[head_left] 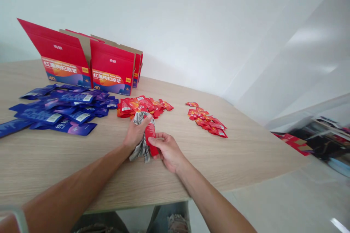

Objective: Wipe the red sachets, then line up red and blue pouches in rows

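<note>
A grey patterned cloth (140, 151) is bunched in my left hand (136, 133), whose fingers close round it against the upper part of a red sachet (152, 140). My right hand (166, 149) pinches the same sachet lower down, thumb on its front. The sachet is held tilted above the table's near half. Just behind my hands lies a heap of red sachets (142, 105). To the right, a second group of red sachets (207, 121) lies spread in a slanting row. The fingers under the cloth are partly hidden.
Blue sachets (65, 105) are piled on the left of the wooden table (109, 174). Behind them stand red and blue cartons (112, 69) with raised flaps, near the white wall (186, 29). Beyond the table's right edge, a red box (296, 143) and a shelf (330, 134) appear blurred.
</note>
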